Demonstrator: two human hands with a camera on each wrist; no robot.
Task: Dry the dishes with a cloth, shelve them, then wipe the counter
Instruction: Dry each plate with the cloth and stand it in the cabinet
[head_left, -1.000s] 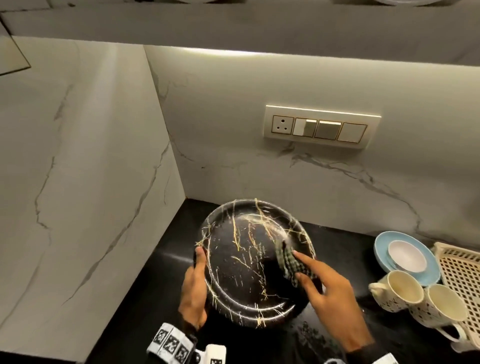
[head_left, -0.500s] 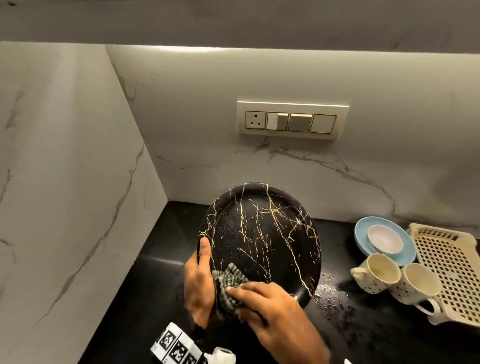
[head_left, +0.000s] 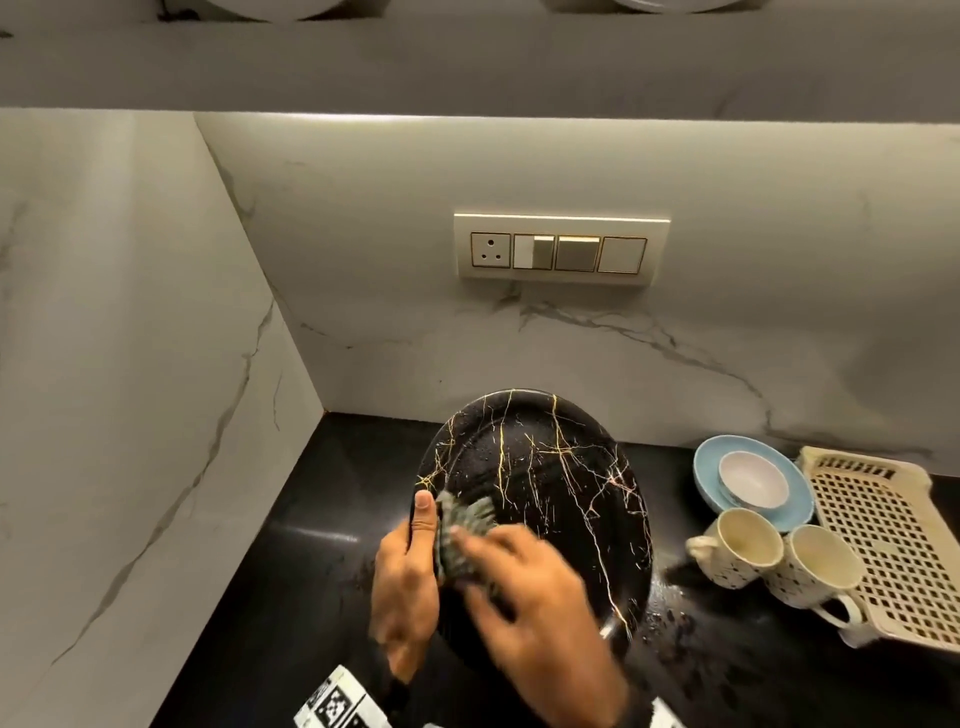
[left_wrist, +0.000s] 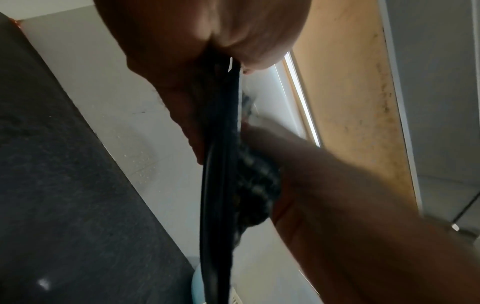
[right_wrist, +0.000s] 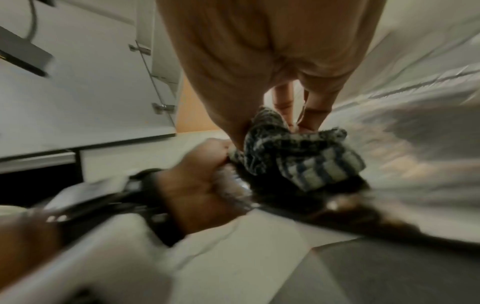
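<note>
A black plate (head_left: 545, 493) with gold veins is held tilted above the black counter (head_left: 311, 519). My left hand (head_left: 410, 561) grips its left rim, thumb on the face; in the left wrist view the plate (left_wrist: 221, 144) shows edge-on between thumb and fingers. My right hand (head_left: 530, 597) presses a bunched checked cloth (head_left: 462, 525) against the plate's lower left, next to the left thumb. The right wrist view shows the cloth (right_wrist: 298, 156) pinched by the fingers, blurred. Two cream mugs (head_left: 743, 551) (head_left: 821, 566), a blue saucer (head_left: 795, 499) and a small white bowl (head_left: 753, 478) stand at the right.
A cream perforated tray (head_left: 893, 551) lies at the far right, with one mug's handle against it. Water drops (head_left: 670, 623) dot the counter below the plate. A switch panel (head_left: 561, 249) is on the marble back wall. A side wall (head_left: 130, 415) closes the left. A shelf edge (head_left: 467, 67) runs overhead.
My right hand has carried the cloth from the plate's right side across to its lower left beside the left thumb. The plate stays in the left hand, tilted more upright.
</note>
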